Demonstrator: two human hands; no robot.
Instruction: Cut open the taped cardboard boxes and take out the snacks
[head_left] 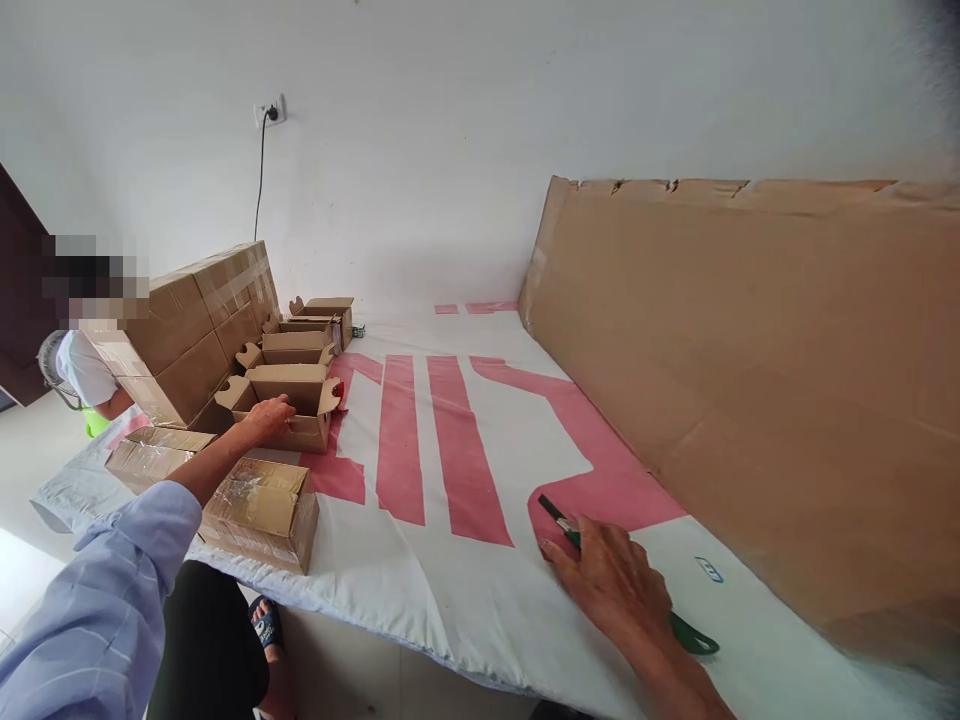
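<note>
My left hand (pixel 270 420) reaches across to an open cardboard box (pixel 309 434) on the left of the table. Its fingers are curled at the near wall, partly over the opening. A taped carton (pixel 262 505) sits below that forearm. At the right front, my right hand (pixel 611 575) lies low over the cloth, its fingers closed around a green-handled utility knife (pixel 694 635). The knife's narrow black front end points to the far left, and my palm covers its middle. A red item, too small to name, shows at the box's right side.
More open boxes (pixel 292 345) stand behind, beside stacked taped cartons (pixel 202 320). A large cardboard sheet (pixel 750 380) leans on the wall at right. White cloth with red print (pixel 465 460) covers the table. Another person (pixel 86 365) sits at far left.
</note>
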